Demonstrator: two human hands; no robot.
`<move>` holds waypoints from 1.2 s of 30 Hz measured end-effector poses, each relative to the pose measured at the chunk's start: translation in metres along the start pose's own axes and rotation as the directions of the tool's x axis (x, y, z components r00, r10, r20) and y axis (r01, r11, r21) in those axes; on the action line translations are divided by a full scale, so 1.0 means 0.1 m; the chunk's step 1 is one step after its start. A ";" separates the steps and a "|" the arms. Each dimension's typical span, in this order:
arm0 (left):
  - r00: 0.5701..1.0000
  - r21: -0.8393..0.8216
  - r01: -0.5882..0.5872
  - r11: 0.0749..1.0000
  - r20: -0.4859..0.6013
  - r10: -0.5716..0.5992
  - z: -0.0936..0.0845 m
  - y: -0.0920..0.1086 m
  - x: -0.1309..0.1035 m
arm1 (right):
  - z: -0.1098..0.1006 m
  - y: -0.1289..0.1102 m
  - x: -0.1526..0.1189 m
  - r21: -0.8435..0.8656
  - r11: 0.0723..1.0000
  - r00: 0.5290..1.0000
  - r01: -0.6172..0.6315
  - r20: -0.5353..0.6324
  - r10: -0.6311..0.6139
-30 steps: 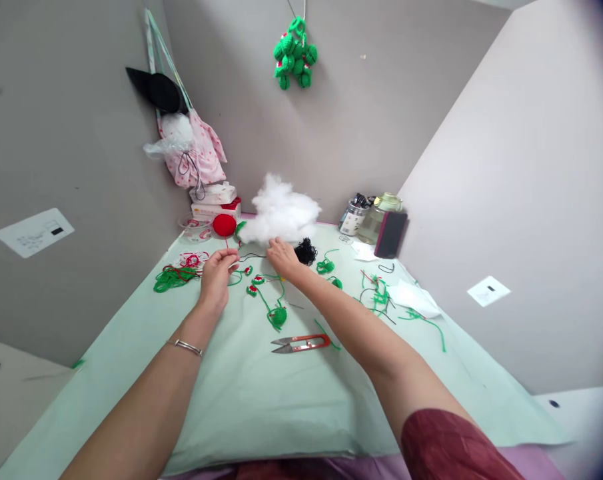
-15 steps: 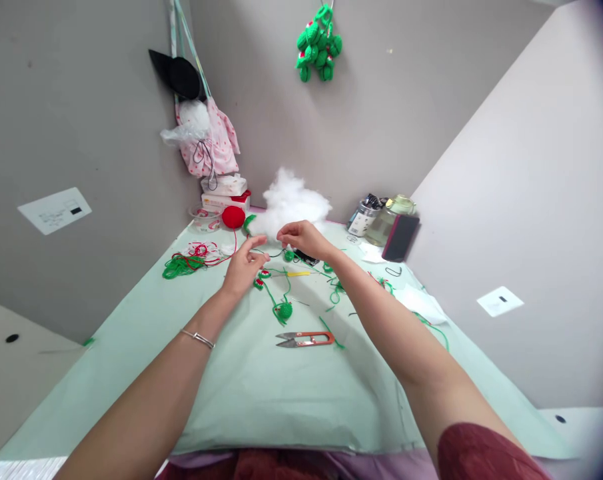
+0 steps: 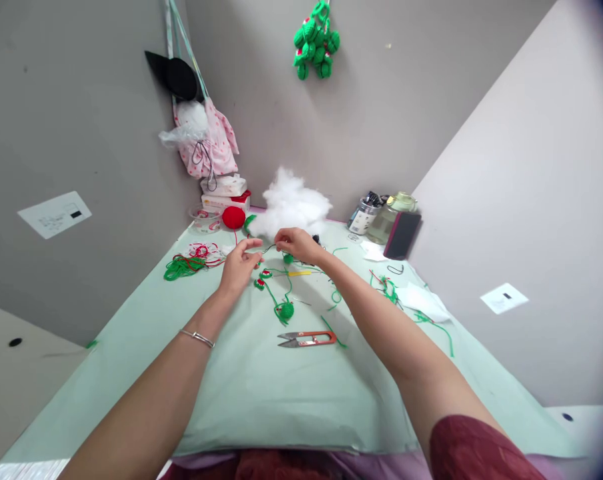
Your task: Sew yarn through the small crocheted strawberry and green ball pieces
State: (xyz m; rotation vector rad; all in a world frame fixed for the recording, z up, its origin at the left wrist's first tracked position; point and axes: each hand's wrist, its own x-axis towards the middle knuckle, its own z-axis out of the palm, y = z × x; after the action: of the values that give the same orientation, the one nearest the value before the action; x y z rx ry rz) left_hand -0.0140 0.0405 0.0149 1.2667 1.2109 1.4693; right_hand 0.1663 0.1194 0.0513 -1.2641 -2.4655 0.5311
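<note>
My left hand [image 3: 238, 268] is above the table with index finger and thumb apart; its other fingers are mostly hidden. A thin dark thread [image 3: 268, 249] runs from it to my right hand [image 3: 296, 244], whose fingertips pinch the other end. A bit of green shows at the left thumb tip. Just below the right fingers is a small green crocheted ball [image 3: 288, 258]. Nearer me lie two red-and-white-trimmed green pieces [image 3: 260, 284] and a green crocheted ball [image 3: 285, 311] with yarn tails. Orange-handled thread snips [image 3: 308, 339] lie in front.
White stuffing [image 3: 294, 203] is heaped behind my hands. A red yarn ball [image 3: 234, 217] and green yarn [image 3: 184, 268] are at left. A can of pens [image 3: 362, 215], a jar [image 3: 384, 223] and a dark phone-like slab [image 3: 402, 235] stand back right. Yarn scraps [image 3: 388, 288] lie at right.
My right hand has lowered slightly toward me, and my left hand has shifted a little left and down. The dark thread still spans between them.
</note>
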 end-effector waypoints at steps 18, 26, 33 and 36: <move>0.988 -0.294 0.137 0.946 0.115 -0.107 -0.08 0.09 0.03 | -0.23 0.19 -0.35 -0.267 0.962 0.981 -0.051 0.169 0.099; 0.986 -0.729 0.141 0.669 0.046 -0.157 -0.32 0.43 0.10 | -0.31 0.64 -0.38 -0.494 0.807 0.944 -0.325 -0.122 0.306; 0.993 -0.977 0.077 0.198 0.057 -0.104 -0.81 0.68 0.14 | -0.61 0.95 -0.35 -0.353 0.704 0.773 -0.617 -0.440 0.457; 0.999 -0.986 0.016 0.164 0.011 -0.033 -1.03 0.70 0.12 | -0.74 1.07 -0.39 -0.264 0.665 0.682 -0.699 -0.529 0.506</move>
State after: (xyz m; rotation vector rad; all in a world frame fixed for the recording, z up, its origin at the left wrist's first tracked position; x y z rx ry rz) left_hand -0.1173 0.0234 0.0831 0.2390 0.0012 1.7146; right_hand 0.2961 0.1590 0.0627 -2.1757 -1.7871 -0.2049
